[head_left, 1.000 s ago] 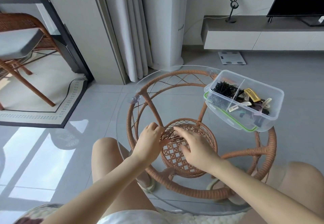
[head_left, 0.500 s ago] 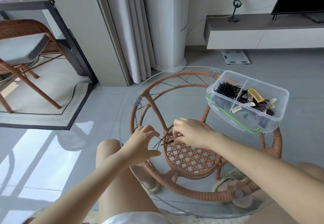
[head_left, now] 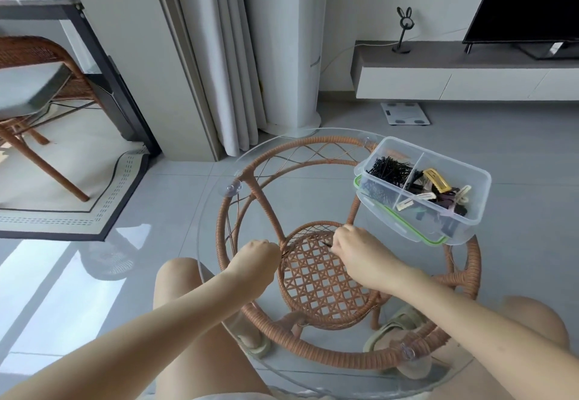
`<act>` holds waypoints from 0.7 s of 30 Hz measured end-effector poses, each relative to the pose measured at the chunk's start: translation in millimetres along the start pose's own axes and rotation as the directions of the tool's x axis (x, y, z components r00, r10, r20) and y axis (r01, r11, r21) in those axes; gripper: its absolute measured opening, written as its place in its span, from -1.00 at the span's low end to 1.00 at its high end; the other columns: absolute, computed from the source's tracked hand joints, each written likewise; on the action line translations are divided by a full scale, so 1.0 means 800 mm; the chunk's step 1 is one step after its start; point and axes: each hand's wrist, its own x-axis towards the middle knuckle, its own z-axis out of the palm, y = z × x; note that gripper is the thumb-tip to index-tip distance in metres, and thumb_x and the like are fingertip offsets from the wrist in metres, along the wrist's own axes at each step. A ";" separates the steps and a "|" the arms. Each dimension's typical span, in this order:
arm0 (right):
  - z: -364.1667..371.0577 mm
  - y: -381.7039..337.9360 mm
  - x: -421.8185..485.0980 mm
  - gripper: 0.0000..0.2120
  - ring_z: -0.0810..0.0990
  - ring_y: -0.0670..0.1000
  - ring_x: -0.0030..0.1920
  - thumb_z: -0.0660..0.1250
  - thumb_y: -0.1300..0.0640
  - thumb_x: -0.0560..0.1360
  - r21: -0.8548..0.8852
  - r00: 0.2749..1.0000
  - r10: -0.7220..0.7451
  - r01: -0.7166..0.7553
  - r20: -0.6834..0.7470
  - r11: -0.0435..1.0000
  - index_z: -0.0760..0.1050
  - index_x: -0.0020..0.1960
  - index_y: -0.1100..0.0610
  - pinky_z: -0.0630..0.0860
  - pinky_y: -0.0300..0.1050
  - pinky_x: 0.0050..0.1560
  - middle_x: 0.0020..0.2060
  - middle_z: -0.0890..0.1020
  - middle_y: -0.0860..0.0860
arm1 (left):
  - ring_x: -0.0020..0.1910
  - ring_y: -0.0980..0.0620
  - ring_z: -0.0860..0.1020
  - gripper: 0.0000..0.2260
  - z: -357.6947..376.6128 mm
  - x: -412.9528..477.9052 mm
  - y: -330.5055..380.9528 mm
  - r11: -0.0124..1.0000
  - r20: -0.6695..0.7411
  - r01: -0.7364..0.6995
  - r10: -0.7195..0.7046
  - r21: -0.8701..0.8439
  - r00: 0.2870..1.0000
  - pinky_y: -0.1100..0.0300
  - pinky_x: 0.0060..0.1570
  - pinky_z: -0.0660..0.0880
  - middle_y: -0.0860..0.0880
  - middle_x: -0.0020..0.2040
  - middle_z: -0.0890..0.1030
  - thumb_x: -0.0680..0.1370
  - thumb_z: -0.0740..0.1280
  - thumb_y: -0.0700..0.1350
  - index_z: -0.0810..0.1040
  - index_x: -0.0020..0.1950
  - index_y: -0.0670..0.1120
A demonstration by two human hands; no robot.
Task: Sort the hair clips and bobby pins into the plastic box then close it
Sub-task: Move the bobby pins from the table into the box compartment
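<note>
Nearly sorted, last bobby pins [head_left: 326,244] gathered off glass tabletop [head_left: 313,199].
Left hand [head_left: 258,257] fisted, right hand [head_left: 355,247] pinching pins; plastic box [head_left: 421,191] at far right, filled, uncovered, lid [head_left: 404,222] underneath.

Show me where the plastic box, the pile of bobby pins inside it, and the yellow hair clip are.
plastic box [head_left: 476,199]: head view, right wall.
bobby pins [head_left: 390,169]: head view, middle of the black pile, left compartment.
yellow hair clip [head_left: 437,180]: head view, middle of its body.
</note>
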 end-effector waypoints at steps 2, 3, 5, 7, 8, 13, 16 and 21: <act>-0.026 0.007 -0.002 -0.79 0.42 0.01 -0.20 0.10 0.13 0.60 0.132 0.992 0.113 -0.105 -0.052 0.986 0.38 -0.17 0.19 0.33 -0.15 -0.19 -0.23 0.43 -0.01 | -0.27 0.01 0.32 -0.88 -0.003 0.001 -0.001 0.998 0.051 0.058 -0.056 -0.032 0.997 0.17 -0.23 0.42 -0.02 -0.36 0.27 0.51 0.16 -0.37 0.44 -0.17 -0.24; -0.041 0.014 -0.002 -0.74 0.40 0.01 -0.28 0.11 0.12 0.60 0.170 0.983 0.159 -0.142 -0.094 0.975 0.39 -0.21 0.22 0.28 -0.12 -0.27 -0.31 0.41 -0.01 | -0.32 0.03 0.31 -0.82 -0.005 0.001 -0.002 0.995 0.073 0.081 -0.077 -0.055 0.994 0.18 -0.31 0.39 -0.01 -0.38 0.26 0.50 0.16 -0.36 0.36 -0.29 -0.20; -0.068 0.032 0.006 -0.65 0.27 0.02 -0.42 0.13 0.14 0.58 0.289 0.938 0.303 -0.247 -0.167 0.925 0.29 -0.36 0.21 0.14 -0.09 -0.38 -0.46 0.29 0.03 | -0.35 0.01 0.36 -0.80 -0.015 0.000 0.000 0.989 0.098 0.113 -0.104 -0.092 0.990 0.18 -0.37 0.40 -0.03 -0.36 0.32 0.50 0.18 -0.31 0.31 -0.33 -0.17; -0.092 0.059 0.024 -0.60 0.18 0.00 -0.47 0.17 0.18 0.56 0.487 0.844 0.502 -0.365 -0.186 0.793 0.17 -0.44 0.13 0.09 -0.12 -0.40 -0.52 0.21 0.02 | -0.35 -0.02 0.46 -0.86 -0.036 0.006 0.009 0.979 0.051 0.112 -0.105 -0.168 0.993 0.19 -0.38 0.45 -0.08 -0.32 0.43 0.50 0.19 -0.26 0.41 -0.26 -0.19; -0.102 0.072 0.038 -0.60 0.19 0.00 -0.50 0.18 0.19 0.54 0.570 0.783 0.601 -0.423 -0.162 0.704 0.17 -0.45 0.12 0.13 -0.15 -0.42 -0.54 0.23 0.02 | -0.39 0.00 0.44 -0.85 -0.049 0.013 0.015 0.969 0.007 0.092 -0.093 -0.228 0.996 0.26 -0.46 0.39 -0.08 -0.34 0.43 0.49 0.21 -0.24 0.44 -0.28 -0.19; -0.134 0.096 0.090 -0.88 0.49 0.11 -0.45 0.24 0.26 0.49 0.725 0.627 0.776 -0.506 -0.063 0.467 0.40 -0.21 0.26 0.43 -0.06 -0.47 -0.49 0.44 0.10 | -0.50 -0.01 0.33 -0.86 -0.130 0.079 0.078 0.847 -0.150 -0.067 -0.015 -0.528 0.989 0.38 -0.65 0.25 -0.09 -0.41 0.42 0.45 0.29 -0.22 0.48 -0.33 -0.15; -0.136 0.097 0.100 -0.80 0.56 0.17 -0.39 0.27 0.27 0.50 0.731 0.631 0.775 -0.525 -0.008 0.435 0.35 -0.28 0.29 0.62 0.13 -0.10 -0.48 0.47 0.12 | -0.56 0.03 0.28 -0.82 -0.164 0.129 0.123 0.803 -0.157 -0.070 -0.029 -0.592 0.987 0.34 -0.69 0.24 -0.06 -0.47 0.37 0.44 0.28 -0.23 0.41 -0.37 -0.19; -0.148 0.118 0.084 -0.86 0.67 0.13 -0.04 0.29 0.20 0.48 0.611 0.655 0.755 -0.608 0.027 0.506 0.54 -0.16 0.28 0.57 0.01 0.09 -0.12 0.69 0.15 | -0.47 -0.03 0.33 -0.72 -0.179 0.188 0.167 0.841 -0.166 -0.043 -0.056 -0.539 0.985 0.23 -0.50 0.32 -0.07 -0.45 0.33 0.46 0.20 -0.29 0.25 -0.43 -0.17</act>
